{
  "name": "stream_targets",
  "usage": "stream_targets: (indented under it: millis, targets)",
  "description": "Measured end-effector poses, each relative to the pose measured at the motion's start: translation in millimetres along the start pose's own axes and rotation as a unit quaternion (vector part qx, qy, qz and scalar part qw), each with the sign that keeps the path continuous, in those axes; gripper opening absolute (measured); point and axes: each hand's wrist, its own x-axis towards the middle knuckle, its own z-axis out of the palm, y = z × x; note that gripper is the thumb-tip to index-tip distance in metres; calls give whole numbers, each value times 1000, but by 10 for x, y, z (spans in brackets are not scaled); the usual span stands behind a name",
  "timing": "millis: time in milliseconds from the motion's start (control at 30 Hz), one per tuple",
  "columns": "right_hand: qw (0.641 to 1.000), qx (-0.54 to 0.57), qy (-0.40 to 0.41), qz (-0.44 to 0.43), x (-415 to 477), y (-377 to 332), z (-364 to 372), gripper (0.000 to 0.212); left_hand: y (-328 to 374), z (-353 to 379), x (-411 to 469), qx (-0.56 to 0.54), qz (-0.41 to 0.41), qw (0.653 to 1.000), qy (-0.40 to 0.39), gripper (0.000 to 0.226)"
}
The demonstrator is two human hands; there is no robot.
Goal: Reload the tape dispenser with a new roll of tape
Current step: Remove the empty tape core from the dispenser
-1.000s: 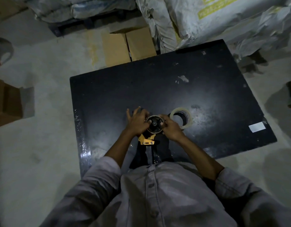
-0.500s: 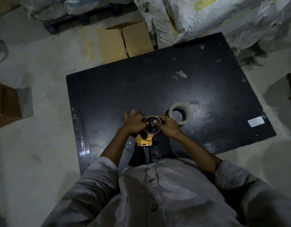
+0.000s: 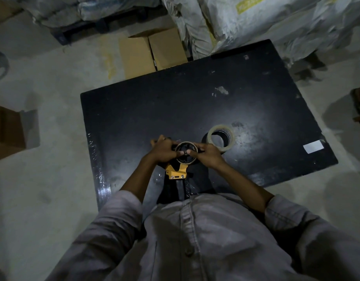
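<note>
Tape dispenser point(image 3: 176, 173), yellow frame with black handle, is lying on the near edge of the black desk point(image 3: 134, 118), handle pointing toward the person; its round hub is facing up and is carrying a thin brown ring, apparently the spent core point(image 3: 186, 143). Left hand point(image 3: 165, 152) is closing on the ring's left rim, with the thumb reaching in toward the hub centre; right hand point(image 3: 208, 156) is pinching the right rim in the same way, so both are gripping the core rather than hanging loose. New tape roll point(image 3: 221, 138) is lying flat on the desk just beside the right hand, apart from the dispenser and not yet mounted. Step in hand, by judgement: the old core is being worked off the hub. Doing it well is likely meaning an even lift on both sides, straight up along the hub's axis, with the frame kept pressed to the desk so it is not tipping. Room for moving: the desk beyond and to the left of the hands is lying bare, while the near edge is sitting directly under the dispenser handle, so a backward slide is risking a drop. Cardboard boxes point(image 3: 152, 51) and sacks point(image 3: 256, 21) are standing past the far edge, well apart.
</note>
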Motion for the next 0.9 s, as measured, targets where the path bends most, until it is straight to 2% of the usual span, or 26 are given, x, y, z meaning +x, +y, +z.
stream_targets:
  millis: [167, 267, 400, 567, 833, 900]
  targets:
    - [999, 23, 30, 38, 3, -4, -14, 35, -357, 216, 329, -59, -5, 997, 40, 48]
    - [997, 0, 45, 58, 34, -21, -31, 40, -232, 147, 234, -96, -13, 994, 51, 35]
    - [996, -18, 57, 65, 41, -42, -15, 42, 121, -49, -88, -143, -15, 988, 53, 36]
    - [995, -20, 68, 75, 32, -73, 1, 40, 93, -13, -129, -184, -37, 981, 56, 48]
    - [993, 3, 66, 97, 25, -96, -11, 40, 151, 6, -156, -213, -70, 973, 53, 44]
    - [993, 4, 67, 99, 33, -106, -25, 43, 7, 91, -45, -217, -73, 972, 47, 51]
